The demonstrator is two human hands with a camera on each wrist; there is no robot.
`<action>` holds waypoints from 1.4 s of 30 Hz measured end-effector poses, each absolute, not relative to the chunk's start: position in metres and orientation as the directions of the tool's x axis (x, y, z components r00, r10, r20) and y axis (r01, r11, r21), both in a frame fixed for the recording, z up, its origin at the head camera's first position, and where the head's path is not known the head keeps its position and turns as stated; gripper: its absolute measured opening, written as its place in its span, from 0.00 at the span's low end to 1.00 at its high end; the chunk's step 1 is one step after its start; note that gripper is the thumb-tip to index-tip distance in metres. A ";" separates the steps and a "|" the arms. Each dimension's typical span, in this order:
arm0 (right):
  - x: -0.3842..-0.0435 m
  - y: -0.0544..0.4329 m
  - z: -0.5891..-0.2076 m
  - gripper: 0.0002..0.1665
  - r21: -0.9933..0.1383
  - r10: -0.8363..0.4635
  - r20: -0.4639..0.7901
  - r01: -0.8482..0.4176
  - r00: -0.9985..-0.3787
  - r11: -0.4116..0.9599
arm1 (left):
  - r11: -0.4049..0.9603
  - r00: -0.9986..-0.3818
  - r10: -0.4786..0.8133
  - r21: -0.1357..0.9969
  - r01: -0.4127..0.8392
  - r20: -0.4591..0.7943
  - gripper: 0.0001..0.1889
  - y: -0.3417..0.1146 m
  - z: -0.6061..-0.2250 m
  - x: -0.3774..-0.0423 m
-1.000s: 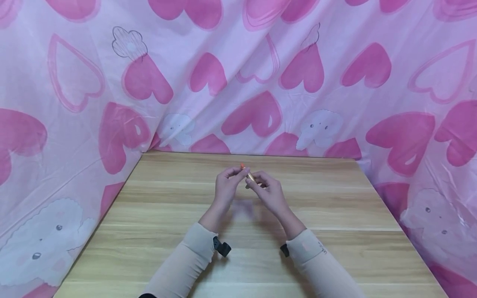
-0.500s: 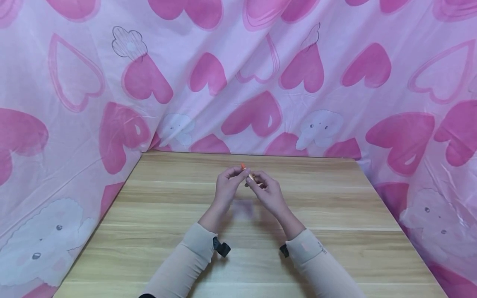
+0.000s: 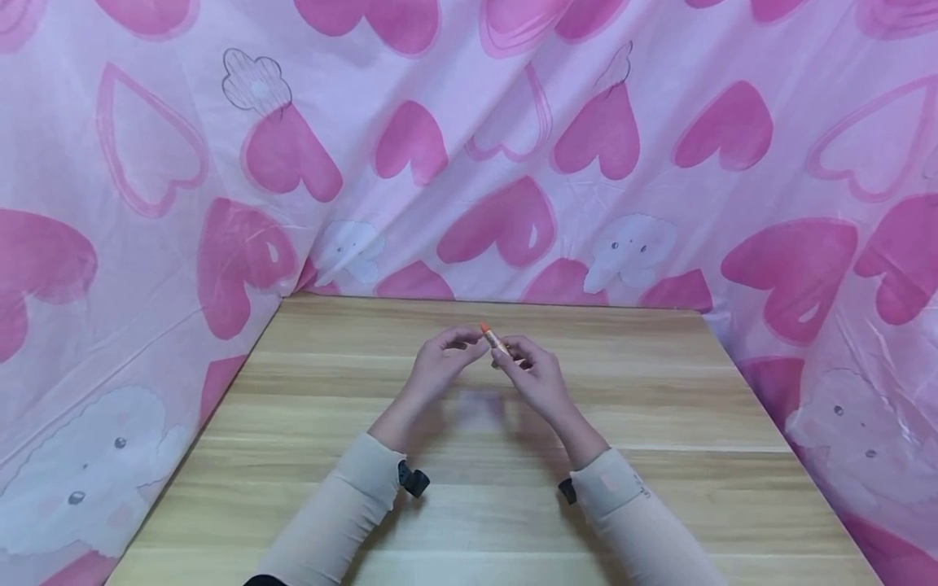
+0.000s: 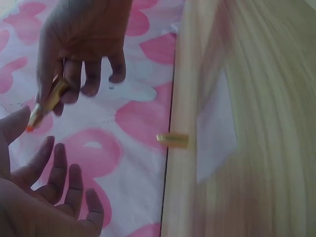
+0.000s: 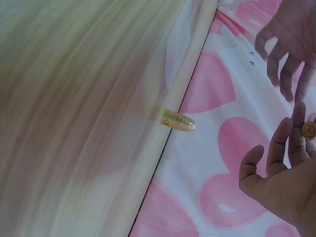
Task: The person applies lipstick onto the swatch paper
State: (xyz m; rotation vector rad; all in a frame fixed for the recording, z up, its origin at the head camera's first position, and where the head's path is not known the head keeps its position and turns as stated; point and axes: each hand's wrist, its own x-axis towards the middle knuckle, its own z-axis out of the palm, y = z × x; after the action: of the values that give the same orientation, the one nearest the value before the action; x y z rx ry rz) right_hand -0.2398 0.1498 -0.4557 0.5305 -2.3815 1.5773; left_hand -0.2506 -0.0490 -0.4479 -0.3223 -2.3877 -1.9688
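A lipstick (image 3: 495,340) with a gold tube and an orange-red bullet tilts up to the left between the hands. My right hand (image 3: 541,378) pinches its gold lower part between thumb and fingers, as the left wrist view also shows. Close to the bullet end is my left hand (image 3: 440,364), its fingers loosely bent and spread, with nothing gripped. In the left wrist view its thumb lies near the orange tip; whether they touch, I cannot tell. A gold lipstick cap (image 4: 173,139) stands upright on the table in both wrist views; the hands seem to hide it in the head view.
The wooden table (image 3: 330,456) is bounded at the back and sides by a pink heart-patterned cloth (image 3: 498,220). A pale square patch (image 3: 480,409) shows on the tabletop below the hands. Black wrist cameras (image 3: 414,480) sit at both sleeve cuffs.
The left fingers have let go of the lipstick's upper part, and the left forearm has shifted a little left. More of the tube and bullet shows now, still in the right hand.
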 end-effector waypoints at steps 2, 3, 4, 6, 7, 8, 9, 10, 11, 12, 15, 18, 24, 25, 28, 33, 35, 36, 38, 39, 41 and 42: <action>-0.241 0.153 -0.457 0.13 -0.833 -0.180 0.375 -0.416 -0.909 0.364 | 0.245 -0.976 0.159 0.952 0.186 0.149 0.20 -0.056 -0.451 -0.249; -0.241 0.154 -0.457 0.13 -0.832 -0.188 0.368 -0.413 -0.911 0.370 | 0.280 -0.975 0.169 0.941 0.189 0.146 0.21 -0.059 -0.454 -0.249; -0.241 0.156 -0.458 0.13 -0.831 -0.196 0.359 -0.408 -0.912 0.377 | 0.323 -0.973 0.180 0.926 0.194 0.141 0.21 -0.061 -0.456 -0.247; -0.241 0.160 -0.460 0.13 -0.826 -0.215 0.344 -0.404 -0.914 0.393 | 0.418 -0.968 0.213 0.883 0.214 0.134 0.23 -0.066 -0.463 -0.244; -0.241 0.162 -0.461 0.13 -0.819 -0.225 0.337 -0.402 -0.914 0.409 | 0.481 -0.965 0.229 0.847 0.226 0.128 0.24 -0.069 -0.467 -0.242; -0.241 0.164 -0.463 0.13 -0.809 -0.234 0.331 -0.402 -0.914 0.428 | 0.551 -0.961 0.247 0.798 0.244 0.124 0.25 -0.071 -0.472 -0.241; -0.241 0.165 -0.464 0.13 -0.801 -0.243 0.325 -0.403 -0.914 0.443 | 0.627 -0.957 0.265 0.733 0.263 0.117 0.27 -0.073 -0.476 -0.239; -0.241 0.167 -0.466 0.13 -0.792 -0.252 0.320 -0.403 -0.913 0.458 | 0.697 -0.953 0.282 0.660 0.280 0.106 0.28 -0.074 -0.481 -0.236; -0.241 0.169 -0.468 0.13 -0.782 -0.260 0.313 -0.404 -0.913 0.476 | 0.754 -0.950 0.297 0.587 0.293 0.093 0.30 -0.076 -0.485 -0.234; -0.241 0.170 -0.469 0.13 -0.771 -0.271 0.307 -0.405 -0.912 0.491 | 0.802 -0.949 0.307 0.516 0.301 0.077 0.32 -0.077 -0.489 -0.233; -0.242 0.174 -0.474 0.12 -0.746 -0.312 0.299 -0.425 -0.902 0.512 | 0.868 -0.944 0.330 0.384 0.315 0.028 0.35 -0.079 -0.497 -0.228; -0.243 0.175 -0.477 0.10 -0.708 -0.364 0.288 -0.453 -0.886 0.541 | 0.880 -0.942 0.336 0.357 0.312 -0.004 0.35 -0.079 -0.500 -0.226; -0.245 0.176 -0.484 0.09 -0.618 -0.453 0.215 -0.479 -0.865 0.623 | 0.909 -0.937 0.340 0.284 0.305 -0.082 0.34 -0.076 -0.505 -0.227; -0.245 0.176 -0.485 0.08 -0.612 -0.464 0.202 -0.481 -0.863 0.628 | 0.912 -0.937 0.338 0.279 0.302 -0.092 0.34 -0.075 -0.505 -0.227; -0.245 0.175 -0.487 0.08 -0.599 -0.482 0.178 -0.483 -0.858 0.639 | 0.914 -0.938 0.331 0.282 0.292 -0.103 0.34 -0.075 -0.506 -0.227; -0.245 0.172 -0.489 0.09 -0.531 -0.482 0.167 -0.490 -0.860 0.691 | 0.913 -0.939 0.326 0.295 0.282 -0.112 0.34 -0.076 -0.507 -0.227; -0.245 0.171 -0.488 0.08 -0.467 -0.488 0.169 -0.506 -0.856 0.725 | 0.912 -0.940 0.321 0.305 0.273 -0.118 0.34 -0.076 -0.507 -0.227; -0.245 0.171 -0.488 0.08 -0.433 -0.494 0.170 -0.515 -0.853 0.740 | 0.912 -0.941 0.317 0.309 0.268 -0.121 0.34 -0.076 -0.507 -0.226; -0.246 0.169 -0.487 0.07 -0.360 -0.513 0.169 -0.538 -0.841 0.763 | 0.913 -0.943 0.309 0.316 0.257 -0.127 0.34 -0.077 -0.506 -0.226; -0.246 0.168 -0.486 0.06 -0.329 -0.524 0.166 -0.548 -0.835 0.769 | 0.913 -0.944 0.305 0.321 0.251 -0.129 0.34 -0.077 -0.506 -0.226; -0.246 0.166 -0.484 0.06 -0.285 -0.539 0.151 -0.559 -0.829 0.779 | 0.915 -0.945 0.297 0.325 0.241 -0.134 0.34 -0.077 -0.505 -0.226; -0.246 0.165 -0.483 0.06 -0.265 -0.547 0.147 -0.566 -0.824 0.781 | 0.915 -0.946 0.295 0.326 0.238 -0.137 0.34 -0.077 -0.505 -0.226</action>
State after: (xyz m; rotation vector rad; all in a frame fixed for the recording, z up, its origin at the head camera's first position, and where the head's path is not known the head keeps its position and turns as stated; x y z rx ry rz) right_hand -0.2460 0.1655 -0.4835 0.9086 -2.9059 0.4625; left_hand -0.2260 -0.0774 -0.5046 -0.4563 -3.2539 -0.5161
